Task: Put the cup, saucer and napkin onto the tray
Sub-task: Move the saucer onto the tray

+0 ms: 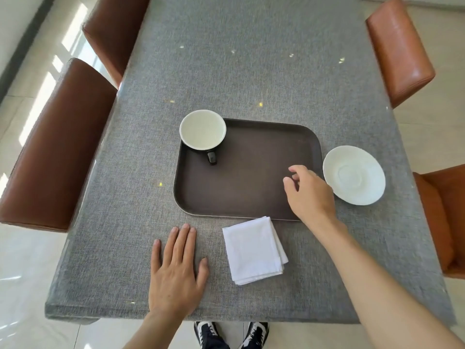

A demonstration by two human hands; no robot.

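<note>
A dark brown tray [251,187] lies in the middle of the grey table. A black cup [202,129] with a white inside stands upright in the tray's far left corner, handle toward me. A white saucer [354,175] rests on the table just right of the tray. A folded white napkin [254,250] lies on the table below the tray's near edge. My right hand [309,192] hovers over the tray's right part, fingers loosely curled and holding nothing. My left hand [176,270] lies flat on the table, left of the napkin.
The grey cloth-covered table [251,71] stretches away from me. Brown leather chairs stand on the left [57,147] and orange ones on the right [400,51]. The table's near edge is right below my left hand, with my shoes [231,335] under it.
</note>
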